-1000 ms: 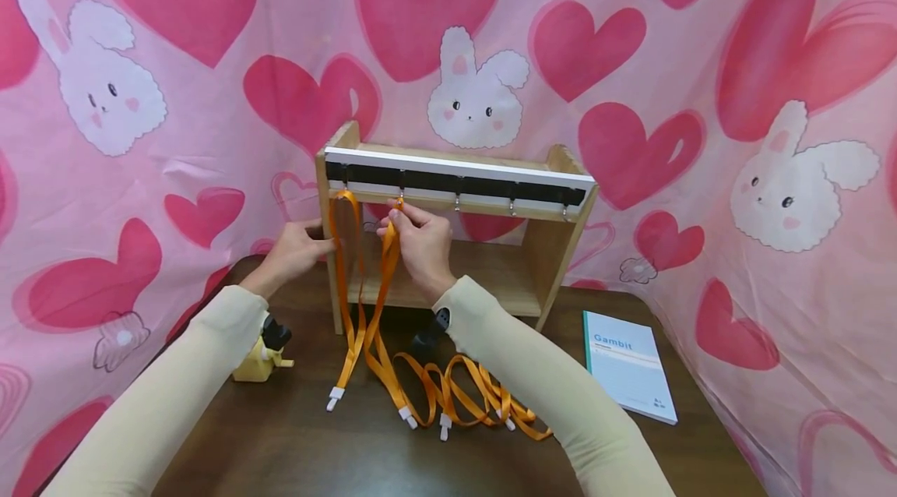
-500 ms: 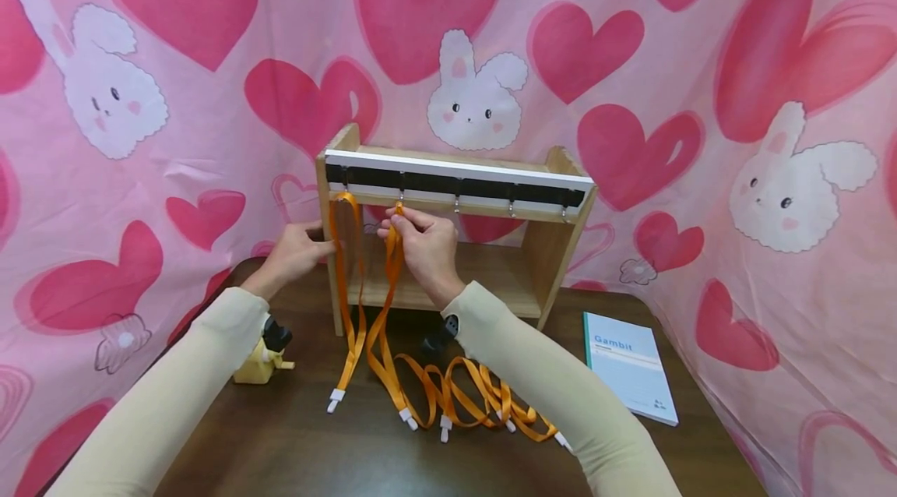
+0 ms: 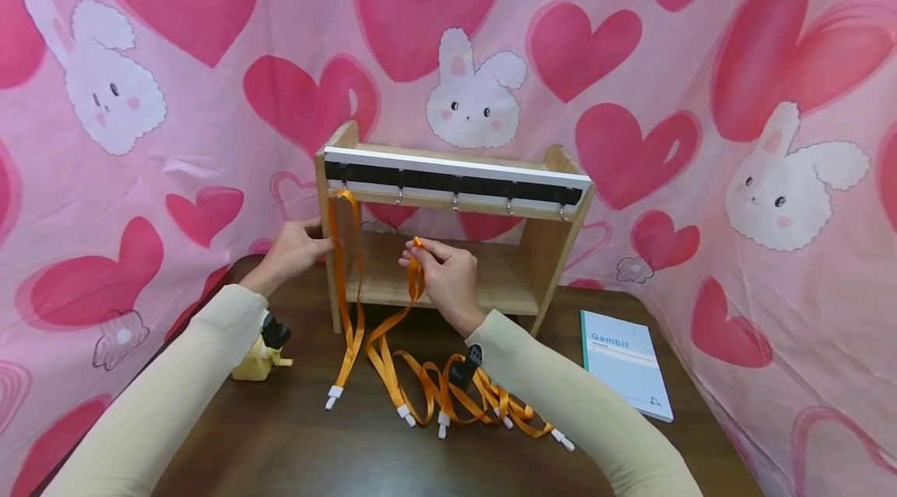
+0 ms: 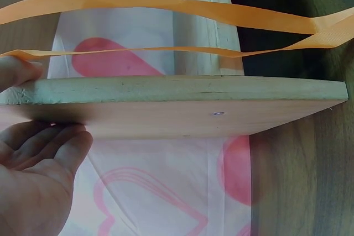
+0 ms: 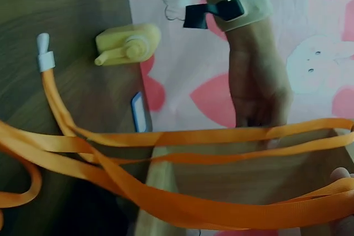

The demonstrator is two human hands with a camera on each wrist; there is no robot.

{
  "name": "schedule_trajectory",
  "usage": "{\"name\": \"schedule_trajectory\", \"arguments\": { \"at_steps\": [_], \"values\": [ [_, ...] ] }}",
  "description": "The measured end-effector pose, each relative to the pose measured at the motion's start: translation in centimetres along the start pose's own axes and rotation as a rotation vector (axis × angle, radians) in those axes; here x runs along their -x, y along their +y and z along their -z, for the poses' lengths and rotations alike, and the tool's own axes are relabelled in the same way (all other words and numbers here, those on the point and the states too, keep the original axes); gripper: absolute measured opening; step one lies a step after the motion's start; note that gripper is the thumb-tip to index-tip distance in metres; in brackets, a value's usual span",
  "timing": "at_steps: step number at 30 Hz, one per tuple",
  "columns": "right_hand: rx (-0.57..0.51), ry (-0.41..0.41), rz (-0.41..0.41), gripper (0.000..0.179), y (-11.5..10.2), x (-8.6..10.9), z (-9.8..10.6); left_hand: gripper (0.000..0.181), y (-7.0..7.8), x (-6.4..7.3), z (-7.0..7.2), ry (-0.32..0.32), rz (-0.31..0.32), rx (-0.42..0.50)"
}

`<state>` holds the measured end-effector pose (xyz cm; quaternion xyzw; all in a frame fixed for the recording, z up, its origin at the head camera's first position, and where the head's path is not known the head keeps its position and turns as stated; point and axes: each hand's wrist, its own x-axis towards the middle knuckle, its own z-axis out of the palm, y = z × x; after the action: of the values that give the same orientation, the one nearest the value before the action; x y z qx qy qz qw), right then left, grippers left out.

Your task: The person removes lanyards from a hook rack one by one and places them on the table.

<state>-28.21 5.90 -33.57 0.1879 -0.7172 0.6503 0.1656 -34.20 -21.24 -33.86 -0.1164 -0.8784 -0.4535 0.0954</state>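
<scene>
My right hand [image 3: 450,279] pinches the top loop of an orange lanyard [image 3: 415,279] in front of the wooden shelf [image 3: 508,271], below the row of metal hooks. This lanyard runs down to the table; in the right wrist view its strap [image 5: 221,214] crosses the foreground. A second orange lanyard [image 3: 339,271] hangs from the leftmost hook, its white clip [image 3: 334,397] lying low over the table. My left hand [image 3: 289,254] grips the shelf's left side panel [image 4: 166,114], thumb at the front edge and fingers on the outer face.
More orange lanyards [image 3: 483,403] with white clips lie in loops on the dark table. A Gambit notebook [image 3: 626,364] lies at the right. At the left stands a pale yellow container with a spout [image 5: 130,45]. A pink heart-patterned cloth [image 3: 476,6] surrounds the table.
My right hand has drawn the lanyard's top loop away from the second hook, down and to the right. The left hand stays on the shelf panel.
</scene>
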Motion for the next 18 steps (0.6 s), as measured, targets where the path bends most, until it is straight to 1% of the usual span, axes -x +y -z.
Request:
{"name": "schedule_trajectory", "arguments": {
  "at_steps": [3,8,10,12,14,16,18],
  "values": [
    [0.014,-0.016,0.003,0.025,0.7,0.8,0.8,0.047,0.0,0.0,0.0,0.001,0.002,0.003],
    [0.044,-0.075,0.084,0.022,1.5,3.0,1.9,0.047,0.0,-0.1,-0.1,0.000,0.005,0.023],
    [0.043,-0.106,0.100,0.021,1.8,4.1,2.1,0.047,0.0,-0.1,-0.1,-0.001,0.008,0.035],
    [0.033,-0.143,0.077,0.021,2.0,5.2,2.2,0.047,0.0,-0.1,-0.1,-0.001,0.008,0.049],
    [0.023,-0.174,0.032,0.021,2.2,6.4,2.1,0.046,0.0,-0.1,0.0,-0.001,0.009,0.062],
    [0.032,-0.204,-0.015,0.022,2.3,7.5,1.9,0.047,0.0,-0.1,-0.1,-0.001,0.010,0.069],
    [0.044,-0.238,-0.041,0.022,2.4,8.6,1.7,0.047,0.0,-0.1,-0.1,-0.002,0.010,0.067]
  ]
}}
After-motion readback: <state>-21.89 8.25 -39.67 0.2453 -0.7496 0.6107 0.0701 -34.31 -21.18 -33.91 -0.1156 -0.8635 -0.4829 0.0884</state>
